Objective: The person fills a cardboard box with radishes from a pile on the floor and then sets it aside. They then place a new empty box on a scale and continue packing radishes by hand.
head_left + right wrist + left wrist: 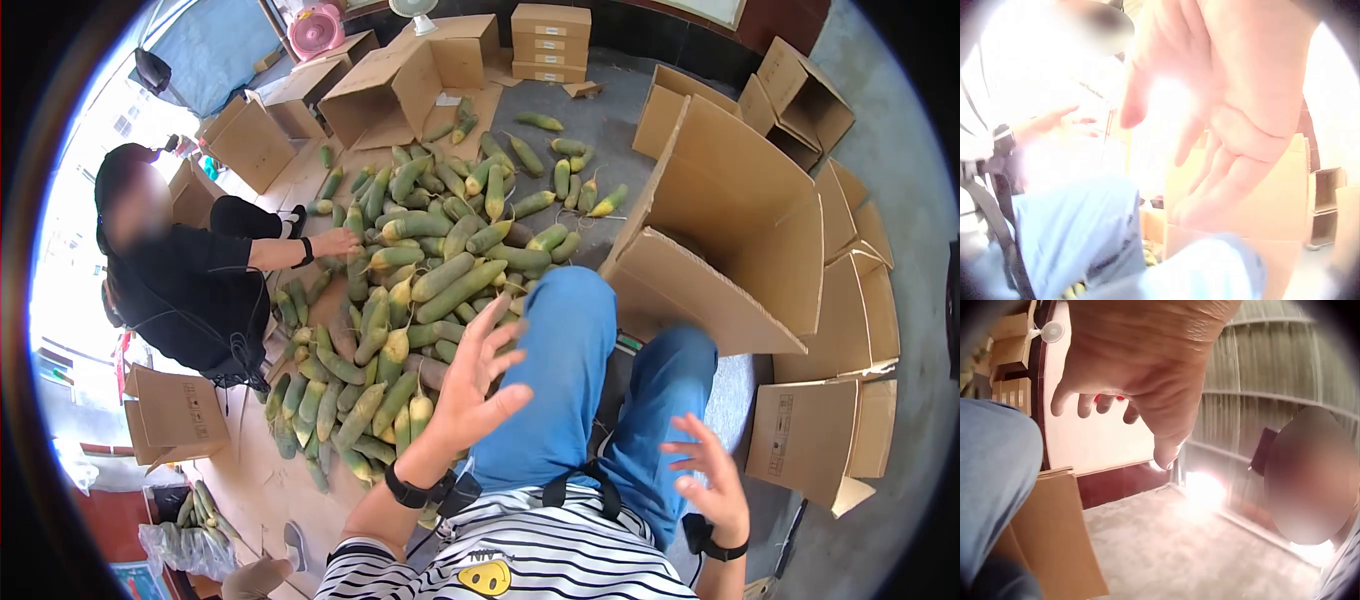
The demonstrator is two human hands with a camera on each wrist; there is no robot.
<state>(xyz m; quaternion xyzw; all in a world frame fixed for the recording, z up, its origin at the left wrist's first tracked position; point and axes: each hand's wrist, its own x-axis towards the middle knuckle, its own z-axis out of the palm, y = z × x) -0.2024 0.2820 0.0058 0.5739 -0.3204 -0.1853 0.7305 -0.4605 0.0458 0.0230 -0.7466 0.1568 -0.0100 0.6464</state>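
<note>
My left hand (468,388) is held in the air over the near edge of a large heap of long green radishes (460,290), its fingers spread and thumb out. Nothing is in it; the left wrist view also shows the hand (1141,375) with bare, loosely bent fingers. Above my right thigh is my right hand (708,478), raised, with fingers apart and holding nothing. In the right wrist view that hand (1241,119) hangs in front of cardboard, washed out by glare. A big open cardboard box (690,285) stands just beyond my knees.
Another person (195,290) in black sits at the left, one hand reaching onto the heap. More cardboard boxes (815,440) line the right side, and others (375,95) stand at the back. A plastic bag (185,548) lies near radishes at lower left.
</note>
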